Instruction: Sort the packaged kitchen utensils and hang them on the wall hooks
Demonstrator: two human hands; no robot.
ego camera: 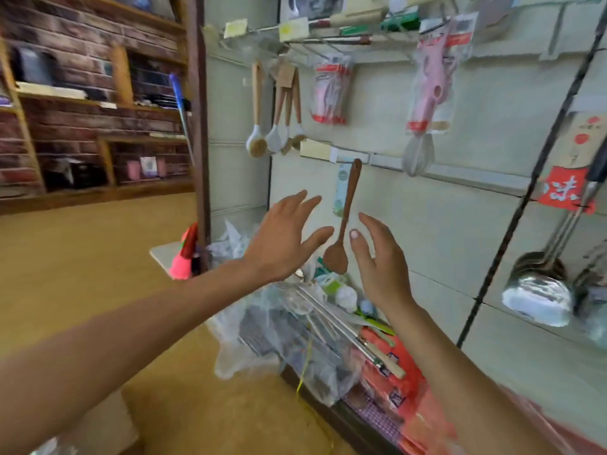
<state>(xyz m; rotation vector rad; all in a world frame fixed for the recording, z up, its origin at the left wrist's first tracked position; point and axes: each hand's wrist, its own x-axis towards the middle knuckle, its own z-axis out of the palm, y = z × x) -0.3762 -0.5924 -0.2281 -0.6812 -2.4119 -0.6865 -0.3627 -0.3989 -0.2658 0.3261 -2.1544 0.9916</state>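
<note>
Fingers (374, 224) spread on both hands, gripping nothing; wooden spoon (345, 221) hangs near-vertical at frame centre, bowl down, between left hand (282, 238) and right hand (381, 267), equally near both.

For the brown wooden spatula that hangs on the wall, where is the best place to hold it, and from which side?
Probably pinch the wooden spatula at the middle of its thin handle, coming from the right with the right hand. It hangs upright, head down, and a paper label hangs at its left.
</note>
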